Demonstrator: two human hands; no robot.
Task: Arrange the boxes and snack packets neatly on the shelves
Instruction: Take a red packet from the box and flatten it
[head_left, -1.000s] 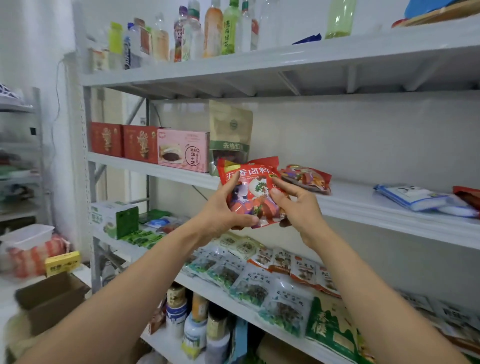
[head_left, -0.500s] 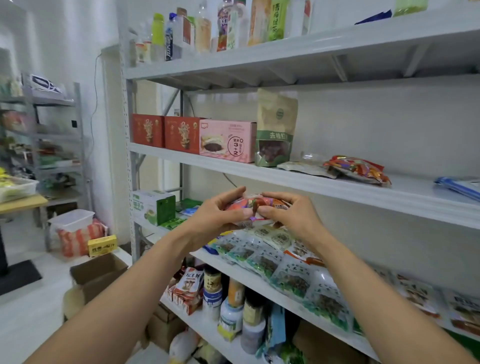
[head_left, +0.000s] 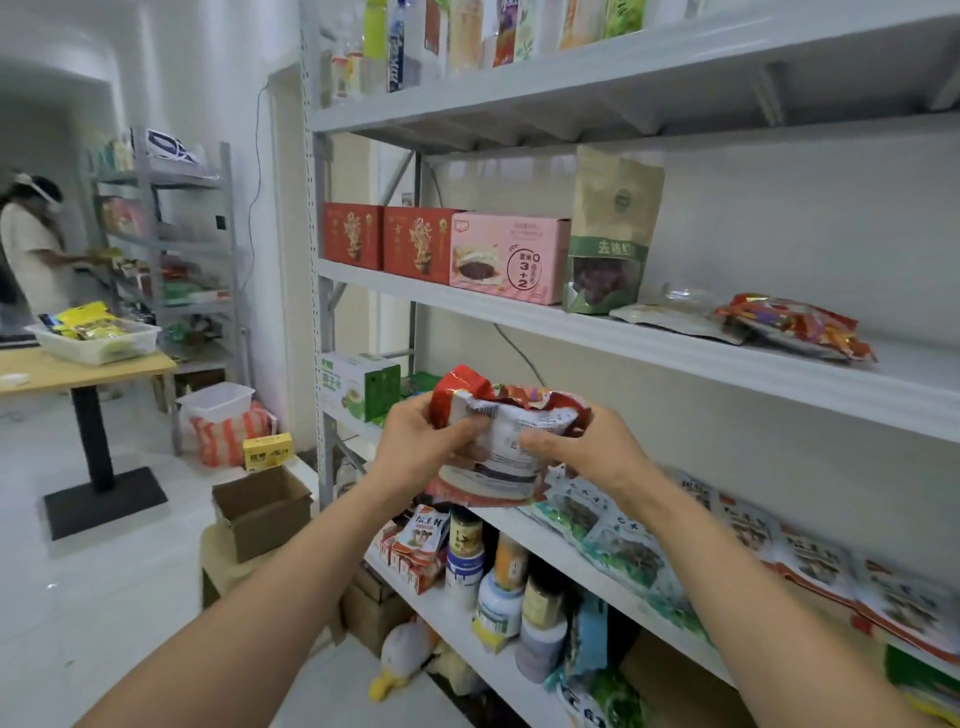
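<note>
Lowered from the middle shelf (head_left: 649, 345) and flipped, the red snack packet (head_left: 501, 441) now shows its white back label, held in front of the shelf below (head_left: 347, 423). Left hand (head_left: 418, 449) and right hand (head_left: 589, 454) each keep a curled grip on its sides; it is not yet shelved.

Arms outstretched, left grip (head_left: 415, 444), right grip (head_left: 592, 449), both pinching
</note>
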